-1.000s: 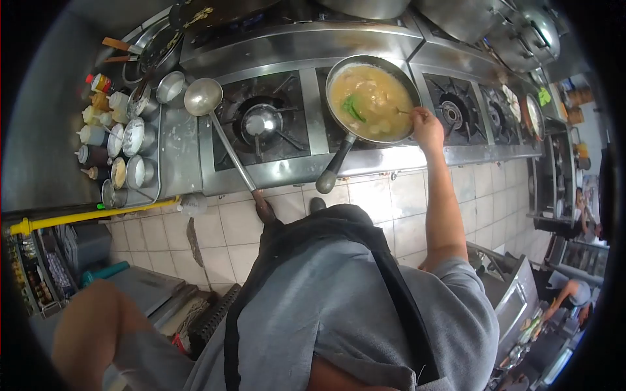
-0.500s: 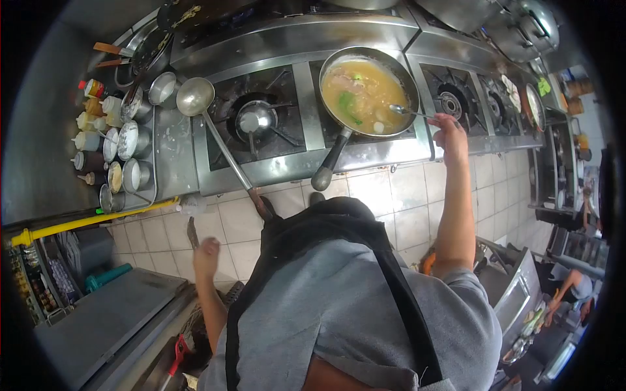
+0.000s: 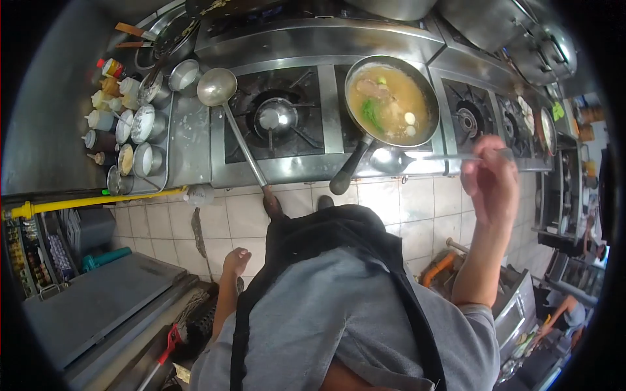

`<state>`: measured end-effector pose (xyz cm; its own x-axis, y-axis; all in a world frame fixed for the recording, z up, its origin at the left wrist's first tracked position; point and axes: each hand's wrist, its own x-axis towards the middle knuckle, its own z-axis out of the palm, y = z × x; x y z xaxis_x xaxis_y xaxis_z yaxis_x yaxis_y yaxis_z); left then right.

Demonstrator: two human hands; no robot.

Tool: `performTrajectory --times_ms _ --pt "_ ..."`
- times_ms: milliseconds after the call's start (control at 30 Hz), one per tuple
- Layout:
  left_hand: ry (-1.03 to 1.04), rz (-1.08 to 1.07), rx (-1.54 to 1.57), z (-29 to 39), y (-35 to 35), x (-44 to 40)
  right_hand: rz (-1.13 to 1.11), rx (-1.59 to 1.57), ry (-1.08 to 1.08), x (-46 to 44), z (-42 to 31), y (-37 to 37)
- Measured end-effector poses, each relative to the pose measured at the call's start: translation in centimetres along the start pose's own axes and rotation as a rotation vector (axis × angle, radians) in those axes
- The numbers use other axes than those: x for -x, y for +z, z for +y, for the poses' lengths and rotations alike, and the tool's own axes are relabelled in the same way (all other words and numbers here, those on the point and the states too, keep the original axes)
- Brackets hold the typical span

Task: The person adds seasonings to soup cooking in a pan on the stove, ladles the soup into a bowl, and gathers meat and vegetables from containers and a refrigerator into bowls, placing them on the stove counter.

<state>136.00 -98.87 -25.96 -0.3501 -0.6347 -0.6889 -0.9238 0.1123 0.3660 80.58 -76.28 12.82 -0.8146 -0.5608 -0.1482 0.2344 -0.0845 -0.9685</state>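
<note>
A long metal spoon (image 3: pixel 437 156) is gripped in my right hand (image 3: pixel 492 173), its bowl over the front edge of the stove, just below the pan. The dark pan (image 3: pixel 435 117) sits on a burner, holding yellowish soup (image 3: pixel 394 98) with green leaves (image 3: pixel 372 114), pieces of meat and whitish round pieces. Its black handle (image 3: pixel 352 168) points toward me and no hand touches it. Low at the left, beside my apron (image 3: pixel 332 228), my left hand (image 3: pixel 237 260) hangs with fingers curled; whether they enclose anything is too small to tell.
A large ladle (image 3: pixel 217 87) lies over the stove left of a bare burner (image 3: pixel 274 120). Metal containers (image 3: pixel 149 124) and squeeze bottles (image 3: pixel 101 119) line the left side. Large pots (image 3: pixel 489 26) stand at the back right. A co-worker's arm (image 3: pixel 557 313) shows far right.
The spoon has left the soup and moved toward me and right with my right hand. My left hand has come into view and moved nearer the apron. The pan's contents have shifted.
</note>
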Motion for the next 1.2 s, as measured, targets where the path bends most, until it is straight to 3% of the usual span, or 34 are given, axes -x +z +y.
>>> performTrajectory --times_ms 233,367,500,600,700,833,967,1133,1200 --pt "-0.003 0.019 0.039 3.3 -0.7 -0.8 -0.520 -0.193 -0.346 2.2 -4.5 4.7" --pt "-0.003 -0.022 0.038 2.9 0.4 -0.9 -1.063 -0.287 -0.040 0.8 -8.3 4.9" --pt "-0.032 -0.069 0.049 1.6 1.9 -1.1 -1.026 -0.087 -0.208 1.3 -9.2 5.7" --pt "-0.021 -0.069 0.074 0.6 2.5 -1.2 -1.006 -0.135 -0.253 0.6 -9.6 4.6" --pt "-0.042 -0.075 0.065 0.6 2.2 -1.1 -1.064 -0.138 -0.233 0.4 -10.0 5.2" --pt "-0.055 -0.072 0.085 0.9 1.4 -1.2 -0.912 -0.128 -0.178 1.3 -10.5 5.7" --pt "-0.039 -0.063 0.095 0.1 1.6 -1.8 -1.152 -0.068 -0.190 -0.8 -10.8 8.2" --pt "-0.072 -0.059 0.156 -0.2 1.2 -1.7 -1.295 -0.013 -0.206 -1.7 -10.7 10.1" --pt "-0.090 -0.099 0.131 -0.3 0.7 -1.3 -1.152 0.015 -0.271 -1.0 -9.9 11.1"
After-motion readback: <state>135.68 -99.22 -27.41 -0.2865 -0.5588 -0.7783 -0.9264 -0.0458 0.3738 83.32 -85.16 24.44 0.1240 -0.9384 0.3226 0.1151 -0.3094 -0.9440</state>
